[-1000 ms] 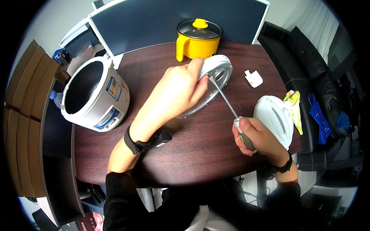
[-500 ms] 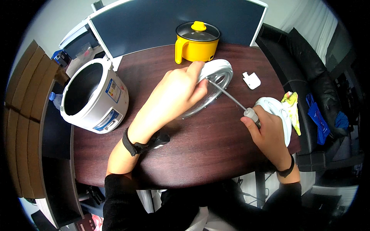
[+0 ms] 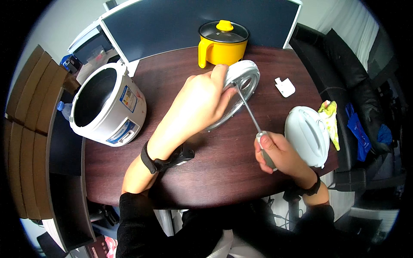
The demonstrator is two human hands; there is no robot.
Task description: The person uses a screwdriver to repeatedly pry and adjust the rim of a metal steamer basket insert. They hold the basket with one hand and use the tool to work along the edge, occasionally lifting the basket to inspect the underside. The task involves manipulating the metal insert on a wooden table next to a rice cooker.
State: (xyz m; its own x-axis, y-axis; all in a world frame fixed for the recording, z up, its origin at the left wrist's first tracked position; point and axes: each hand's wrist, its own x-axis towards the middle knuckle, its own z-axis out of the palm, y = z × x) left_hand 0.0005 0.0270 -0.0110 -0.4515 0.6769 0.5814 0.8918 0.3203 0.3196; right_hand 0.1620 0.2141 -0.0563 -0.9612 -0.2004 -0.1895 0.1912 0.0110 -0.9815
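Note:
My left hand (image 3: 198, 98) grips a round, silvery-white lid part (image 3: 244, 66) with a clear rim, holding it tilted above the table. A screwdriver (image 3: 250, 112) with a long metal shaft and grey-white handle is wrapped in the fingers of my right hand (image 3: 282, 155). Its tip meets the lid part close to my left thumb; whether it sits in a screw is too small to tell. Just right of my right hand lies a pale oval lid cover (image 3: 300, 131). Beyond it rests a small white plastic piece (image 3: 285, 87).
A white rice cooker body (image 3: 137, 101), lidless, stands at the left of the dark wooden table (image 3: 206, 172). At the back is a yellow pot (image 3: 223, 52) with a glass lid, before a dark partition (image 3: 172, 28). A yellow-green cloth (image 3: 329, 118) hangs over the right edge.
My right hand has moved left and nearer to me, making the screwdriver steeper and uncovering more of the lid cover. The lid part is still in my left hand, turned slightly.

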